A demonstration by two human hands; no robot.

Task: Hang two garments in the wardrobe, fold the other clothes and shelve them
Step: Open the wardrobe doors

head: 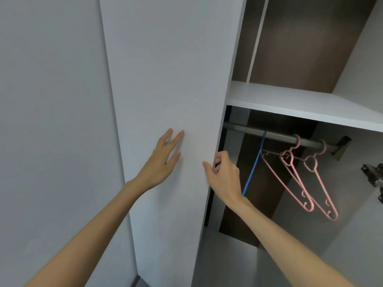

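A: What are the hands doing at the wardrobe door [165, 79]?
B: The left hand [163, 160] is lying spread flat on its face. The right hand [224, 175] is curling round its upright free edge, thumb in front.
A: And the hangers?
B: The pink hangers [300, 179] are hanging on the rail [275, 136], at three o'clock from the right hand, which is the nearer one. No garments are showing.

A wardrobe door [165, 79] is standing at the left, a shelf [300, 100] lying to its right. Beneath the shelf, a rail [275, 136] is carrying two hangers [306, 179] (toward its right end), a hinge [373, 177] sitting farther right.
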